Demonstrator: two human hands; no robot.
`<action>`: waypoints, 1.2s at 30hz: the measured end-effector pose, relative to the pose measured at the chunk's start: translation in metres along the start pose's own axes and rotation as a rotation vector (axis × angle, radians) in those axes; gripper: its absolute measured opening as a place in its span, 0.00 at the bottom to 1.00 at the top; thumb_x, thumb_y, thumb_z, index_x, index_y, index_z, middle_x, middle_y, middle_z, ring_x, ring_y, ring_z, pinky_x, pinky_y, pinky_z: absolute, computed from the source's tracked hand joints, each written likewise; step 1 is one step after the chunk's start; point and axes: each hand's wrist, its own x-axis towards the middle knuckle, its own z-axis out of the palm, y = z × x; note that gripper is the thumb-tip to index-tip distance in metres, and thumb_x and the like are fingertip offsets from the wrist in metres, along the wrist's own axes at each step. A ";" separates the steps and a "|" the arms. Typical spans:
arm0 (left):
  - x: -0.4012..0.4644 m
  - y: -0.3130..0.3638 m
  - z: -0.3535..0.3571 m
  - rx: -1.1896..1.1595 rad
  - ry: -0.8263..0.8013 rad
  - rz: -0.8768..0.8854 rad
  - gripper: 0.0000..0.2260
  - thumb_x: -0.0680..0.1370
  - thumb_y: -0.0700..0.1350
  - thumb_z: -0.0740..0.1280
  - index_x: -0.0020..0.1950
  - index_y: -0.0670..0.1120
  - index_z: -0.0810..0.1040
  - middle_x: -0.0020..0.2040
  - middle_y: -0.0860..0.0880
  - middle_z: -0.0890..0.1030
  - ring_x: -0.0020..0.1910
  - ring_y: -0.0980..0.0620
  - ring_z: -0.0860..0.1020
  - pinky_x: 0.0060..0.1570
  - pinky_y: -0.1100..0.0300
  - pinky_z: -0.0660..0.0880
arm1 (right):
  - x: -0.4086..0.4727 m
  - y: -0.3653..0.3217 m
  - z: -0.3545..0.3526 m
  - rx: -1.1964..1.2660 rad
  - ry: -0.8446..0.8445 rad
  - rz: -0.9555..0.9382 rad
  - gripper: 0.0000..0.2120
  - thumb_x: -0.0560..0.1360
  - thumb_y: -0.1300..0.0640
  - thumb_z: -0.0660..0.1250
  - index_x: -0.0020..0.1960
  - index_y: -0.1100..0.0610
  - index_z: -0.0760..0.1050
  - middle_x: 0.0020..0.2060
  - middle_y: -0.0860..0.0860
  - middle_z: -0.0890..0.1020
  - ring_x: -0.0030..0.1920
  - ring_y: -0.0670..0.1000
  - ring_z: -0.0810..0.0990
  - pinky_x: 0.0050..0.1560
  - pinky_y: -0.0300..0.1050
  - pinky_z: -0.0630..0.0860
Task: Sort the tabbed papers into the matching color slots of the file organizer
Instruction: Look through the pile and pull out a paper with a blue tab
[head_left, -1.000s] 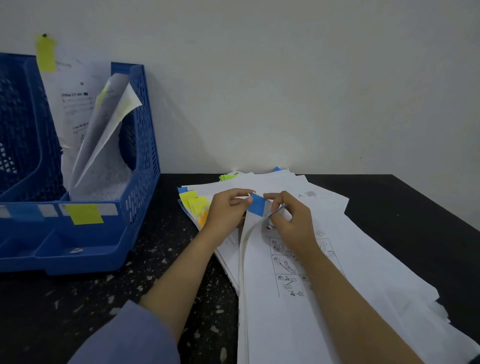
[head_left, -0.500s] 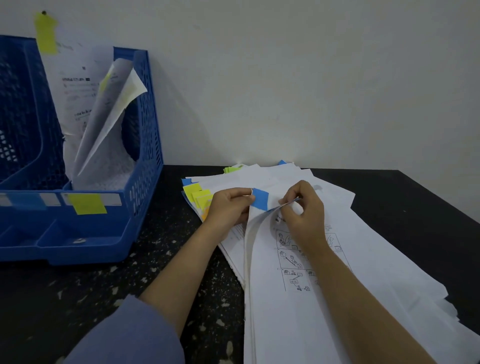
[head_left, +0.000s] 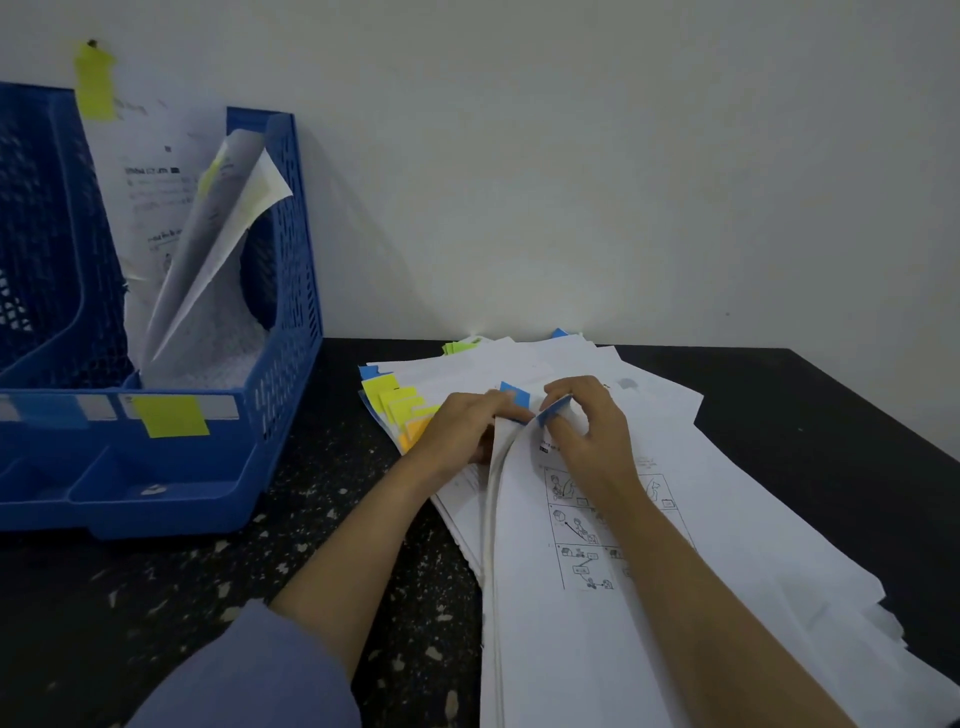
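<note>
A loose pile of white papers (head_left: 727, 545) lies spread on the black table, with yellow tabs (head_left: 389, 397), an orange tab (head_left: 415, 431) and blue tabs sticking out at its far left corner. My left hand (head_left: 462, 428) rests on the pile's corner with its fingers at a blue tab (head_left: 515, 395). My right hand (head_left: 587, 423) pinches the blue-tabbed corner (head_left: 553, 408) of the top sheets and curls it up. The blue file organizer (head_left: 275, 415) stands at the left; its right slot bears a yellow label (head_left: 169, 415) and holds curled papers (head_left: 208, 249) with yellow tabs.
A blue-labelled slot (head_left: 57, 410) of the organizer sits further left, cut off by the frame. The white wall runs just behind the table. Bare speckled black tabletop (head_left: 156, 597) lies in front of the organizer, and the table's right edge (head_left: 883, 415) slants past the pile.
My right hand has curled the blue-tabbed corner further up and back toward my left hand. My left hand has stayed on the pile's corner.
</note>
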 end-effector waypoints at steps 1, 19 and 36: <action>-0.001 0.001 0.000 0.030 -0.035 0.008 0.13 0.76 0.52 0.65 0.38 0.48 0.85 0.34 0.53 0.83 0.33 0.58 0.79 0.34 0.65 0.76 | 0.000 0.000 0.000 0.005 0.001 0.003 0.09 0.66 0.59 0.61 0.45 0.57 0.75 0.46 0.49 0.77 0.49 0.46 0.74 0.49 0.26 0.66; -0.047 0.041 0.020 0.121 0.542 0.489 0.06 0.75 0.39 0.69 0.38 0.41 0.82 0.32 0.55 0.79 0.29 0.61 0.75 0.33 0.66 0.73 | 0.024 -0.036 -0.065 -0.131 0.304 0.282 0.14 0.74 0.57 0.65 0.59 0.53 0.73 0.59 0.53 0.70 0.60 0.53 0.71 0.54 0.36 0.65; -0.171 0.144 -0.071 0.054 0.765 0.944 0.07 0.81 0.42 0.58 0.47 0.54 0.69 0.37 0.52 0.72 0.32 0.61 0.68 0.34 0.71 0.67 | -0.025 -0.164 -0.052 0.699 0.002 0.148 0.10 0.64 0.52 0.73 0.45 0.50 0.82 0.46 0.51 0.85 0.47 0.53 0.83 0.42 0.43 0.80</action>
